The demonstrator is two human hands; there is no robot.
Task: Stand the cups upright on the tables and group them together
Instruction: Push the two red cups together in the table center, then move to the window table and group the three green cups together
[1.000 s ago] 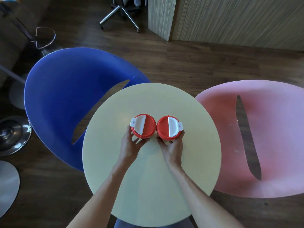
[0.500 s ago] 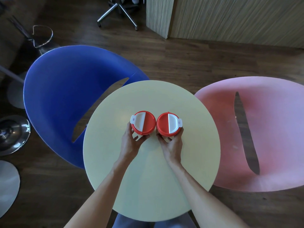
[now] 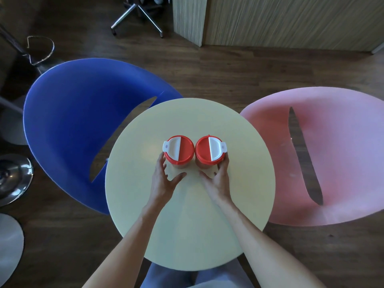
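Two cups with red lids and white flip tabs stand upright side by side, almost touching, at the middle of the round pale-yellow table (image 3: 187, 225). Just below the left cup (image 3: 179, 150) is my left hand (image 3: 164, 181), fingers by the cup's left side and thumb spread away from it. My right hand (image 3: 218, 181) mirrors it below the right cup (image 3: 208, 149), fingertips at its right side, thumb off the cup. Neither hand closes around a cup. The lids hide most of the cup bodies.
A blue shell chair (image 3: 72, 132) stands at the table's left and a pink one (image 3: 342, 152) at its right. Beyond are an office chair base (image 3: 138, 15), a wood-panelled counter (image 3: 291, 21), and chrome stool bases (image 3: 12, 175) at far left. My knees show under the near edge.
Both hands held the cups before; now the thumbs have swung off and the hands have drawn back slightly toward me. The cups stay upright together.
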